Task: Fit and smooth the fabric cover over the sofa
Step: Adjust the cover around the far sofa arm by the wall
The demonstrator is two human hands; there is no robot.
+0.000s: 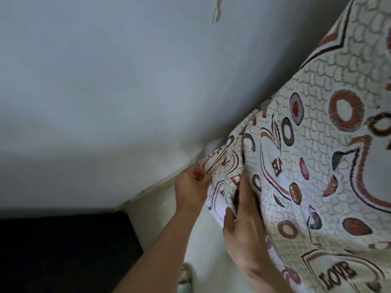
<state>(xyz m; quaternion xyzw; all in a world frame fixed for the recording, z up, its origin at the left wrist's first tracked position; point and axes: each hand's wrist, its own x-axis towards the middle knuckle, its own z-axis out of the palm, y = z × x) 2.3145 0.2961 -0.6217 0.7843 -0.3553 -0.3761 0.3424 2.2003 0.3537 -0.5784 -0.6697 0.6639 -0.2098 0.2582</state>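
Wall; left hand, right hand grip one cover.

The sofa carried the fabric cover, a cream quilted cloth printed with rust and dark rings, ovals and the word LOVE. The cover hid the sofa's own surface entirely. It lay fairly flat across the broad part and bunched into folds at the corner nearest the wall. Below, the pale floor ran to the foot of the wall. On it stood a black block against the wall, and the tip of a shiny shoe showed near the lower edge.
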